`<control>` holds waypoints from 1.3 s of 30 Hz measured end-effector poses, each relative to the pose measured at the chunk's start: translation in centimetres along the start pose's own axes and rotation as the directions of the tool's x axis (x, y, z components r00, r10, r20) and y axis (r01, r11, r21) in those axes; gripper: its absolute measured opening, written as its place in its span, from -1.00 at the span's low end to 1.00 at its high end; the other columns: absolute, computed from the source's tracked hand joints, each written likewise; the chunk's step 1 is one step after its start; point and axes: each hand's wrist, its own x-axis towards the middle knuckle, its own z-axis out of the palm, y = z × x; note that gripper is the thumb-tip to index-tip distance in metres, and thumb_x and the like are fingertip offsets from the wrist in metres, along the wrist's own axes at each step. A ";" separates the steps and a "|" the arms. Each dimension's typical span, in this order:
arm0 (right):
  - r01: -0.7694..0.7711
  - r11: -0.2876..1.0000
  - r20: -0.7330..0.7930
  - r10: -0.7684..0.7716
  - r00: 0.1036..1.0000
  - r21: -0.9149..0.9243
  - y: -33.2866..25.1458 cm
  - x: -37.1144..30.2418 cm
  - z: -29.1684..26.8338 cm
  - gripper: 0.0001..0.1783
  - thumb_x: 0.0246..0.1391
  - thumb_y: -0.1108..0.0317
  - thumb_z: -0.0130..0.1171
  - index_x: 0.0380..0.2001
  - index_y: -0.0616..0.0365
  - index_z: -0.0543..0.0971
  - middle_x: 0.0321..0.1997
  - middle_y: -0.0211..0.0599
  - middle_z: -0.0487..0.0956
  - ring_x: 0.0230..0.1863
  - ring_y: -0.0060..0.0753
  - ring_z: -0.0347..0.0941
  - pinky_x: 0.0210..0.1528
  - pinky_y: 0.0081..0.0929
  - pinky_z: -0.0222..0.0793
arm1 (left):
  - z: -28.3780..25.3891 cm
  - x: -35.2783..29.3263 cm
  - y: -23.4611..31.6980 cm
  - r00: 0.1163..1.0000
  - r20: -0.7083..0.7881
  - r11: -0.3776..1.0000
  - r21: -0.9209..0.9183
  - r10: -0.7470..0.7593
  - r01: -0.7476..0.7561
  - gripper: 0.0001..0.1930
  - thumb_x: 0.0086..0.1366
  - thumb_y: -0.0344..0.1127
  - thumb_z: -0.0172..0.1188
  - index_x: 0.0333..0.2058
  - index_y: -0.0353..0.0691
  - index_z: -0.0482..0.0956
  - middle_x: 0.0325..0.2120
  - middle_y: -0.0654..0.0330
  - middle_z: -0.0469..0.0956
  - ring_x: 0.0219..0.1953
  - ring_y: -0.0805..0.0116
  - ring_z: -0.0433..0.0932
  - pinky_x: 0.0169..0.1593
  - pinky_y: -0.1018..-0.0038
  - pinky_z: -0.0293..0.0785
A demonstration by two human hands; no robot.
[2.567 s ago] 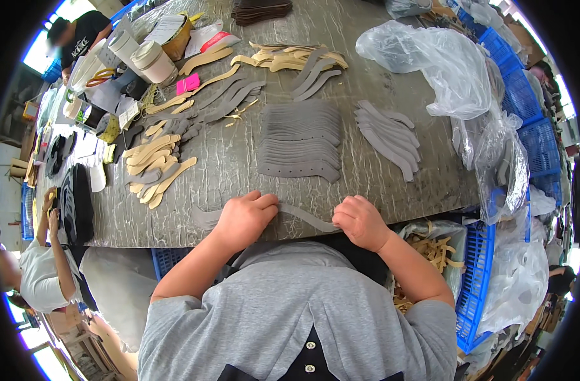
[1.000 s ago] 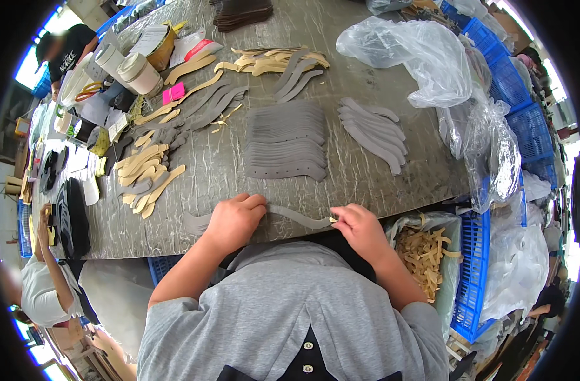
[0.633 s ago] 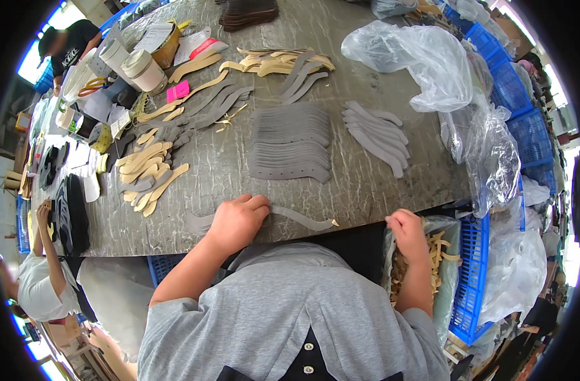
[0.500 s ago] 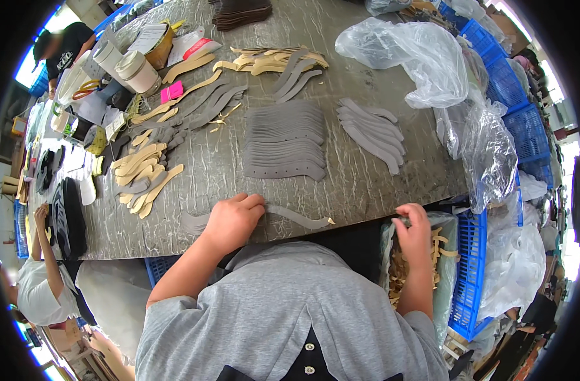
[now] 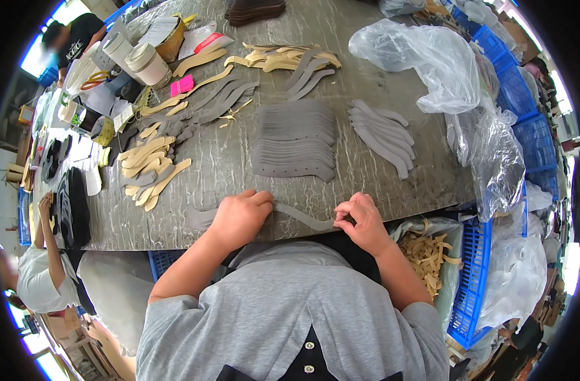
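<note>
Fingertips of our right hand (image 5: 361, 225) sit at the right end of a curved grey strip (image 5: 299, 217), though we cannot tell whether they are clamped on it. From the head camera, we see that strip on the table (image 5: 229, 171) by its near edge. Our left hand (image 5: 244, 218), fingers bunched together, covers its other part; whether it pinches or merely presses, we cannot see. Grey ends (image 5: 201, 218) show beyond, their join hidden. Our right forearm partly blocks the scrap bin (image 5: 423, 257), and the top rim cuts off a dark pile (image 5: 255, 11).
</note>
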 end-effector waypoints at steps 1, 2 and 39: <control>0.004 1.000 -0.006 -0.004 1.000 -0.002 0.1 -0.1 0.1 -0.65 -0.18 0.49 0.37 -0.27 -0.03 0.51 -0.47 -0.55 0.52 -0.32 -0.33 0.40 -0.15 -0.34 0.25 | 0.0 0.0 0.1 1.000 -0.007 1.000 -0.003 -0.015 0.015 -0.89 0.00 -0.43 0.16 -0.42 -0.17 0.59 -0.26 0.34 0.54 -0.30 0.29 0.54 -0.35 0.38 0.55; -0.002 1.000 -0.001 0.002 1.000 -0.011 0.0 -0.1 0.0 -0.66 -0.17 0.50 0.36 -0.28 -0.02 0.51 -0.47 -0.52 0.51 -0.32 -0.32 0.40 -0.15 -0.33 0.25 | -0.2 0.1 0.2 1.000 -0.014 1.000 -0.006 -0.027 0.027 -0.90 0.01 -0.43 0.17 -0.44 -0.17 0.59 -0.26 0.34 0.56 -0.30 0.29 0.55 -0.35 0.37 0.55; -0.016 0.999 -0.005 0.015 1.000 -0.049 0.3 0.2 -0.1 -0.74 -0.13 0.51 0.34 -0.36 0.08 0.48 -0.39 -0.40 0.49 -0.31 -0.21 0.38 -0.14 -0.26 0.28 | -0.5 0.7 0.0 0.999 0.020 0.999 -0.027 -0.041 0.042 -0.88 0.04 -0.45 0.15 -0.41 -0.14 0.59 -0.29 0.34 0.53 -0.27 0.27 0.56 -0.33 0.36 0.56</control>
